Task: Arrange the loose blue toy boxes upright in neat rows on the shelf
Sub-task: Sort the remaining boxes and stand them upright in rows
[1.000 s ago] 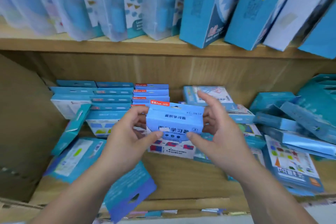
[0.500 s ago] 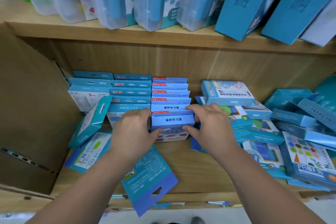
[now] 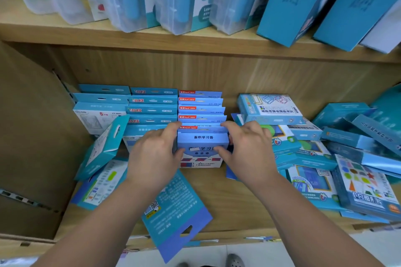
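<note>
Wooden shelf (image 3: 227, 208): three rows up at back-left. Left hand (image 3: 155, 156) & right hand (image 3: 249, 150), fingers clamped on front blue box (image 3: 202, 140), mid row. Loose pile (image 3: 347, 158) on right, lots left.

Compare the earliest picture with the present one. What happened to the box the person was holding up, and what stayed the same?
The light blue box, held up before, has moved down and back to stand upright at the front of the middle row. The left hand and right hand still grip its sides. The leaning box and the loose pile stayed put.
</note>
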